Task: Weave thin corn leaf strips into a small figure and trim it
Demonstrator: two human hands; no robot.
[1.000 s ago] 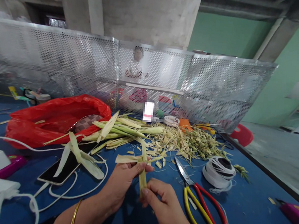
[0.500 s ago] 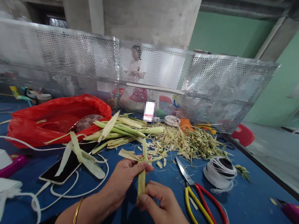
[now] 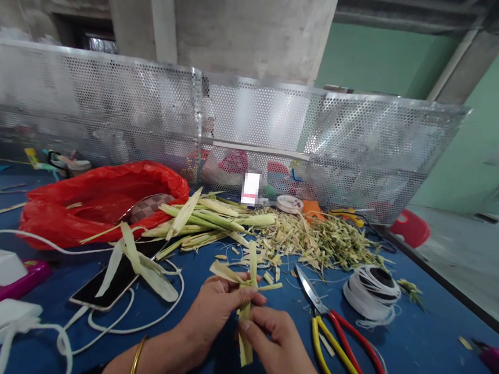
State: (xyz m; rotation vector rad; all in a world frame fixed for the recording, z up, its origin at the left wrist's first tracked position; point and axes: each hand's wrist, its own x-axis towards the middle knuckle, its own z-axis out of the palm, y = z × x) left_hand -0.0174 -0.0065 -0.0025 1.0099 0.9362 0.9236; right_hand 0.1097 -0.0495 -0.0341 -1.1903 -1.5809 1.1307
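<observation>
On the blue worktop, a crinkled, glossy red plastic bag gapes beside long ribbed husks. The left hand pinches a flat, papery husk cross at its centre; the right hand pinches its lower strip, near steel scissors.

1. A matt, papery leaf strip is gripped.
2. Right of the grip, scissors are bladed in glossy metal.
3. Left, the bag is made of crinkled, glossy plastic.
4. Beyond, the screen is formed of shiny, perforated metal.
</observation>
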